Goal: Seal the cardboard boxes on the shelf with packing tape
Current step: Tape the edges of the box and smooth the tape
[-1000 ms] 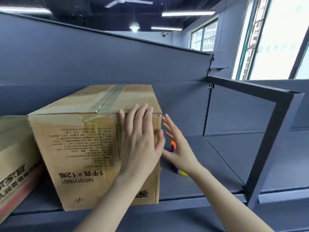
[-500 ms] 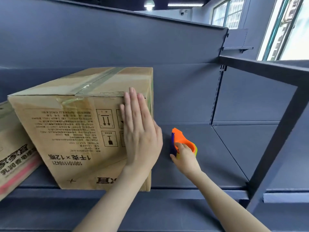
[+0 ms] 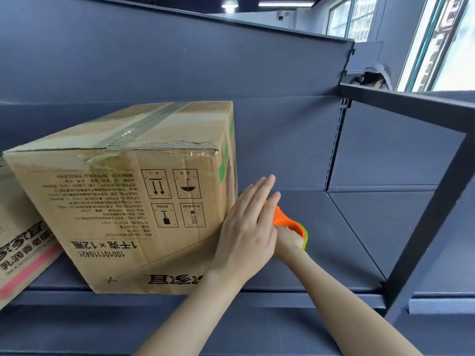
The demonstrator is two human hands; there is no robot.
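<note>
A brown cardboard box point(image 3: 133, 196) with upside-down print stands on the dark blue shelf point(image 3: 334, 240), clear tape running along its top seam. My left hand point(image 3: 246, 232) lies flat with straight fingers at the box's lower right corner. Just right of it, my right hand point(image 3: 288, 240) grips an orange tape dispenser point(image 3: 288, 220) that sits on the shelf; the left hand covers most of the right hand and part of the dispenser.
A second cardboard box point(image 3: 20, 242) with a pink stripe sits at the far left, touching the first. A dark metal frame post point(image 3: 426, 227) slants down at the right. A person's head point(image 3: 372, 79) shows beyond the shelf's top right.
My left hand slid off the box's front face down to its lower right corner. My right hand went from open beside the box to gripping the orange tape dispenser.
</note>
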